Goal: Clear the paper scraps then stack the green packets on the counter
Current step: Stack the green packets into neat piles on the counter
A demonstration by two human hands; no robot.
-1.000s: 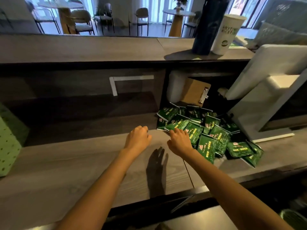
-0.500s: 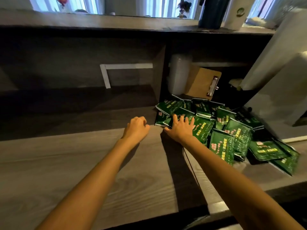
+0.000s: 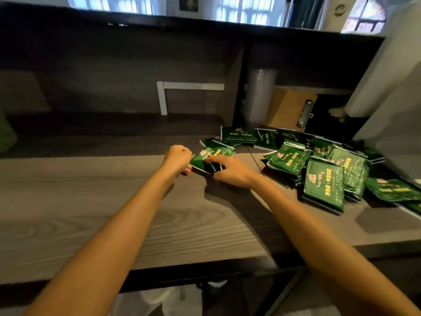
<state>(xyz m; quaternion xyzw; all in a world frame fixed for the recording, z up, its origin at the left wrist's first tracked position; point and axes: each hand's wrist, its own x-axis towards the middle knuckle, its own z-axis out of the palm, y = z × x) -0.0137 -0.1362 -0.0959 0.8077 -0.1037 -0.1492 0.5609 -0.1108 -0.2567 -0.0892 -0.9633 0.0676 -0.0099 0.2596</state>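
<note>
While my flat right hand (image 3: 230,172) presses one green packet (image 3: 210,157) and my curled left hand (image 3: 178,158), grip unclear, abuts it, stacking appears under way; next: add another on top.

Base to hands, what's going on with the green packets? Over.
Right hand fingers on one packet; left hand curled at its edge, grip unclear. Pile unstacked at right. Nothing in the way.
</note>
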